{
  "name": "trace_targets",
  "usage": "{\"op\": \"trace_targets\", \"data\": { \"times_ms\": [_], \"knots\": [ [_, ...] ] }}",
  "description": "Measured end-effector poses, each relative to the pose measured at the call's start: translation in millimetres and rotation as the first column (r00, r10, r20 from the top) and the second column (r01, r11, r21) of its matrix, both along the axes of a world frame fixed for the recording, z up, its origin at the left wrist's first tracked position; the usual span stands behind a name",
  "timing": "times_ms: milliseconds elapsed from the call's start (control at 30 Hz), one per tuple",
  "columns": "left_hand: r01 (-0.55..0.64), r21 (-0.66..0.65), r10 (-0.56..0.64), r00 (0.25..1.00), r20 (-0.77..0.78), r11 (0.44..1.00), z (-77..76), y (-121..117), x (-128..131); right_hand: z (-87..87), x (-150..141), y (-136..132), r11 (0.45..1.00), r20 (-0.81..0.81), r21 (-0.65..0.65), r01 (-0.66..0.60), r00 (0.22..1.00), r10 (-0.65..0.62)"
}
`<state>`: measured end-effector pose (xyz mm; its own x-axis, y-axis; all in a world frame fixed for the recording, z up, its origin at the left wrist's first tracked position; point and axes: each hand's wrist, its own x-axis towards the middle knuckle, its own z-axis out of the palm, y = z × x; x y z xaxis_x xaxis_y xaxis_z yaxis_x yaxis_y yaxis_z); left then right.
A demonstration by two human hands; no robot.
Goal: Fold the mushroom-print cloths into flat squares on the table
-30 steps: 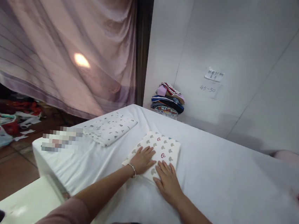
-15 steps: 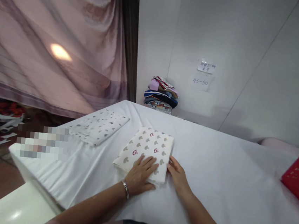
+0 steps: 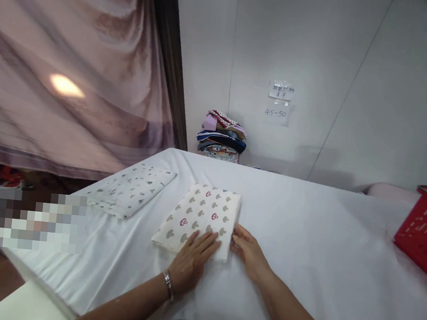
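Observation:
A folded cream cloth (image 3: pixel 203 212) with grey and red mushroom prints lies on the white-covered table (image 3: pixel 305 224) in front of me. My left hand (image 3: pixel 192 261), with a silver bracelet at the wrist, rests flat on its near part, fingers stretched out. At the cloth's right edge, my right hand (image 3: pixel 251 254) has its fingers and thumb closed on the border; the fingertips are partly hidden. A second folded white cloth (image 3: pixel 133 190) with small dark prints lies farther left on the table.
Folded fabrics (image 3: pixel 221 135) are stacked beyond the far edge, against a white wall with paper signs (image 3: pixel 277 113). To the right stands a red basket (image 3: pixel 424 225). A pink curtain (image 3: pixel 77 41) hangs at the left. Part of the table's left end is pixelated.
The view has swung slightly to the right, so most things appear farther left. My left hand has shifted a little on the mushroom cloth, its thumb now tucked; the right stays at the edge.

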<state>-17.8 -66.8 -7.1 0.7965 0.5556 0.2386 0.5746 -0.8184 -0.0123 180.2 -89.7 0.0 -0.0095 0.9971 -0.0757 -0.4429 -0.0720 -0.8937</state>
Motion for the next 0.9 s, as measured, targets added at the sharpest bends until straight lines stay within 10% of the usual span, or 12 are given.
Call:
{"op": "trace_targets", "data": {
  "times_ms": [333, 900],
  "knots": [
    [-0.098, 0.055, 0.093, 0.992, 0.09, 0.994, -6.0, -2.0, 9.1, -5.0, 1.8, 3.2, 0.991, -0.218, -0.134, -0.006, 0.976, -0.023],
    [-0.094, -0.04, 0.102, 0.944, 0.315, 0.995, 8.7, 4.7, 15.7, -1.2, 4.7, -2.0, 0.972, -0.133, -0.184, -0.146, 0.983, 0.123]
  ]
}}
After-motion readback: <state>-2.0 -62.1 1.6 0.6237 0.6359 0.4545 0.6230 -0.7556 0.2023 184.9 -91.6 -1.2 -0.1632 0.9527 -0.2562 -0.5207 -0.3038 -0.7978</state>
